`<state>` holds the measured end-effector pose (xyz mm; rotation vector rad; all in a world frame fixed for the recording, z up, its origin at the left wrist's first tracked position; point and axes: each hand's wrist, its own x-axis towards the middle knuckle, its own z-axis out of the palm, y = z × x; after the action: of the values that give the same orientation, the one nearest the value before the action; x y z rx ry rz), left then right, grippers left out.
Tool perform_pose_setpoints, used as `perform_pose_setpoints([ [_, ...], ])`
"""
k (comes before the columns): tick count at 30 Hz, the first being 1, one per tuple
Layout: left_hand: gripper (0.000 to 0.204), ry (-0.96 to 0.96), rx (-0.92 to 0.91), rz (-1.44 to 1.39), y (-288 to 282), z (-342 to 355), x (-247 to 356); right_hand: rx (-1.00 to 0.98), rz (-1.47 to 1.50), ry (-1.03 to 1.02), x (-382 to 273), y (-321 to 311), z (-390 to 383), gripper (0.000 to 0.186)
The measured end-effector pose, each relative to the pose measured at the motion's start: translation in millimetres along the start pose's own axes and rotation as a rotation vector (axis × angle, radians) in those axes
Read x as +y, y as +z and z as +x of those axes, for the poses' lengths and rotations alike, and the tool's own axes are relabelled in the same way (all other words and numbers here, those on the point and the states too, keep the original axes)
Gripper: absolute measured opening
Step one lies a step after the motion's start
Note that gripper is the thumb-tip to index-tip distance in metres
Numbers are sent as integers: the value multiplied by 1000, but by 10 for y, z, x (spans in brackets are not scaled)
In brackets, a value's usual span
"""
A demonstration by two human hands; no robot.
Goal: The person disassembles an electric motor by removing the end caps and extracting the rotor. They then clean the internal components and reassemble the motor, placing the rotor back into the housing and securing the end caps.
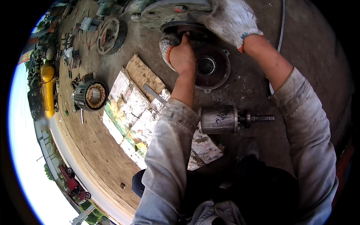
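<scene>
At the upper middle, my left hand (182, 54), in a worn glove with the thumb bare, curls at the near edge of a dark round end cover (172, 27). The thumb presses at its opening. My right hand (234, 23), in a dirty white knit glove, is at the cover's right side; its fingers are blurred and partly hidden. Just beyond is a large grey metal housing (159, 15). A second motor end cover (221, 71) with a round centre bore lies flat on the ground below my hands. Nearer me lies a motor rotor (217, 120), its shaft pointing right.
Flattened cardboard (127, 101) with a flat metal bar (152, 93) lies at left. Farther left are a motor stator (92, 94), a ring-shaped metal part (111, 35) and scattered tools. A cable (282, 26) runs along the ground at right.
</scene>
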<state>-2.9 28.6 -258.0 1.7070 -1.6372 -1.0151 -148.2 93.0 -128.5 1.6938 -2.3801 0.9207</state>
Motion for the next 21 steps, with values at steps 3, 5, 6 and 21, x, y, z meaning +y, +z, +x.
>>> perform_pose_setpoints([
  [3,83,74,-34,321,-276,93,38,-7,38,-20,-86,85,48,38],
  [5,67,230,139,449,-152,265,-195,15,54,-27,-138,97,87,36],
  [6,59,307,164,539,-119,353,-320,33,70,-23,-184,114,112,34],
  [21,39,692,264,680,95,647,-697,68,106,-11,-185,150,145,33],
])
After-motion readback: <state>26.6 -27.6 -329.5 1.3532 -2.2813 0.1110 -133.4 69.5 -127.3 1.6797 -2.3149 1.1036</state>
